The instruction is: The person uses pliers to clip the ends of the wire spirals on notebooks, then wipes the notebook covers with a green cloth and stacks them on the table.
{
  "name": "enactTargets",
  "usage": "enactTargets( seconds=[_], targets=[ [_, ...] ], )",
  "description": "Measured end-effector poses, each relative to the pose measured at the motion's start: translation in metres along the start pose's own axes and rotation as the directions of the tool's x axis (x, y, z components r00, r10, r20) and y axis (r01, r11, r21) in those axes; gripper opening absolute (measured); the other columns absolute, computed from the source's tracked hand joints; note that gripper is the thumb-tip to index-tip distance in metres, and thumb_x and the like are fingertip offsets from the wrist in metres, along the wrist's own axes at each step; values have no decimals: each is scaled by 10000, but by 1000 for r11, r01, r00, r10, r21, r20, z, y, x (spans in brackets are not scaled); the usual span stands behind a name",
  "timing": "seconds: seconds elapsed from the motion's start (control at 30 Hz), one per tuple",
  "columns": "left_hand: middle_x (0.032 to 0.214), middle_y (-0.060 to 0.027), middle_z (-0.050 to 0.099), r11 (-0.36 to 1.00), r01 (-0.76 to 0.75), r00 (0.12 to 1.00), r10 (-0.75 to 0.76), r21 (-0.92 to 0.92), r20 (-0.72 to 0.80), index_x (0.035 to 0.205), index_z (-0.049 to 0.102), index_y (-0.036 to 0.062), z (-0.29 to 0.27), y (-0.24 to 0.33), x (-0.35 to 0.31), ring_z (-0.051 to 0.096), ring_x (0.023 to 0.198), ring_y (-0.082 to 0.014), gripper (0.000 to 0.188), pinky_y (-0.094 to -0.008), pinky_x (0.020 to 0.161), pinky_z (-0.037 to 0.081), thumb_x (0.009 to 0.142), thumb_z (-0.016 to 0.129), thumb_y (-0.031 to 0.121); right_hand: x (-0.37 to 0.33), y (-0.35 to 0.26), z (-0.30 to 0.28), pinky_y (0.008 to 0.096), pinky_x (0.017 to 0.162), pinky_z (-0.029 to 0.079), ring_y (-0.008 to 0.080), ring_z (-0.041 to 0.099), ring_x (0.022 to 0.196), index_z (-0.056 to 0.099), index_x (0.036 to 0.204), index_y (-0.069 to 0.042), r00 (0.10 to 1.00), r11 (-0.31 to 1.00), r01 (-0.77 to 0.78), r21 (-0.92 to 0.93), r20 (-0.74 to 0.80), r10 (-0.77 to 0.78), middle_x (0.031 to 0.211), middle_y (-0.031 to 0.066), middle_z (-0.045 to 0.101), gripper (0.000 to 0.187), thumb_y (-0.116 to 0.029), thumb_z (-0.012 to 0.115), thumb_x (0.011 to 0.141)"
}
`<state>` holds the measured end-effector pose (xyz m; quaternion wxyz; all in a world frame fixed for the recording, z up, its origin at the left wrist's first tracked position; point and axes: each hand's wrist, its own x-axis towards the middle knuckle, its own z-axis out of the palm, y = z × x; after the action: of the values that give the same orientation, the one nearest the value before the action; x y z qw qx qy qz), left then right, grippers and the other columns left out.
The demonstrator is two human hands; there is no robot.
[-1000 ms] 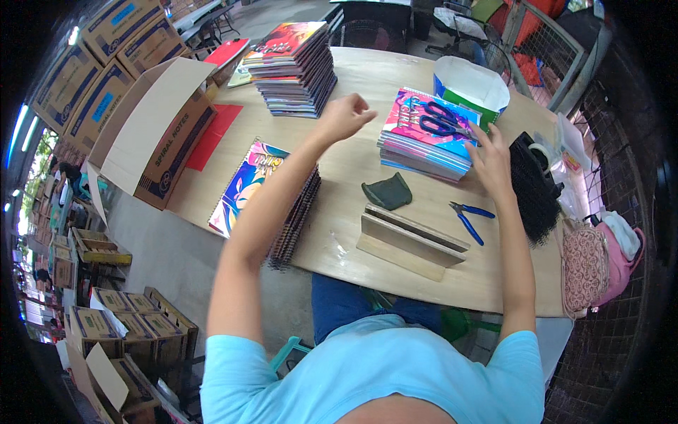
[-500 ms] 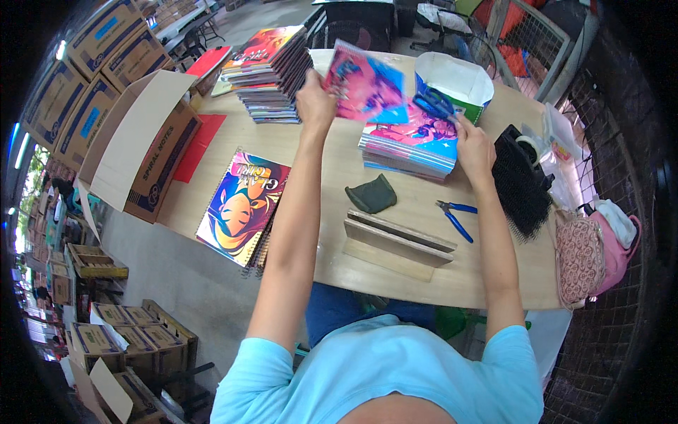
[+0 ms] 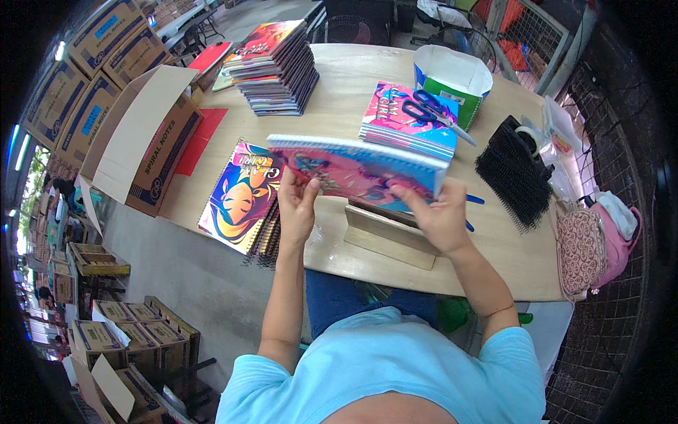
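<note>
A pink and blue notebook (image 3: 360, 169) is raised above the near middle of the table, tilted with its page-edge side up. My left hand (image 3: 296, 208) grips its left end, thumb in front. My right hand (image 3: 439, 215) grips the right end, thumb pressed on the cover. Just below it stands a slotted wooden holder (image 3: 385, 239), partly covered by the notebook and my right hand. Beyond lies a stack of pink and blue notebooks (image 3: 406, 116) with scissors (image 3: 429, 112) on top. Blue-handled pliers (image 3: 476, 200) are mostly hidden behind my right hand.
Spiral notebooks with orange covers (image 3: 244, 198) lie at the left edge. A tall notebook stack (image 3: 275, 78) stands at the far left, near an open carton (image 3: 166, 155). On the right are a black bristled mat (image 3: 514, 180), a cut-open box (image 3: 455, 81) and a pink bag (image 3: 614, 240).
My left hand has brought the notebook from the far stack toward me. My right hand has let go of the scissors, now on the stack, and taken the notebook's right end.
</note>
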<state>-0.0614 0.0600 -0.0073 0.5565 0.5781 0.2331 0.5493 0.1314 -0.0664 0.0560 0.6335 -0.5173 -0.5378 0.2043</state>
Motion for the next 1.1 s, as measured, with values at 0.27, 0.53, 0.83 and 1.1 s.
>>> enactTargets(
  seconds=[0.27,0.53,0.83,1.1],
  targets=[
    [1159,-73,610,999,22,999,-21,35,-24,1301,474,0,-18,-18,-15,586,1042,-140,394,-279,911,466,925,594,-2,-18,13,6,301,609,497,187,683,665,696,953,15,998,972,61,-225,33,-55,791,168,698,184,-78,756,806],
    [1186,-71,577,992,88,982,-100,86,159,1282,490,7,-6,-28,-26,568,1046,-142,368,-286,913,464,931,598,15,-44,8,-16,269,676,502,121,646,735,716,959,9,993,994,-85,-67,-83,79,828,91,725,146,-47,745,827],
    [1537,-181,278,996,-16,955,-10,85,295,1482,238,8,28,-51,-64,248,1433,-283,762,-389,1173,178,919,644,321,-117,80,-34,368,1056,342,237,481,1182,510,1293,17,933,978,-210,-20,-302,194,1248,145,524,624,-384,727,867],
    [1437,-231,342,901,161,981,-191,403,35,1465,233,-25,19,-66,-98,347,1334,-327,940,-432,1136,237,803,768,373,-47,117,-132,414,1004,398,285,515,1162,606,1152,-31,897,783,-430,-450,-316,311,1198,140,589,374,-221,713,849]
  ],
)
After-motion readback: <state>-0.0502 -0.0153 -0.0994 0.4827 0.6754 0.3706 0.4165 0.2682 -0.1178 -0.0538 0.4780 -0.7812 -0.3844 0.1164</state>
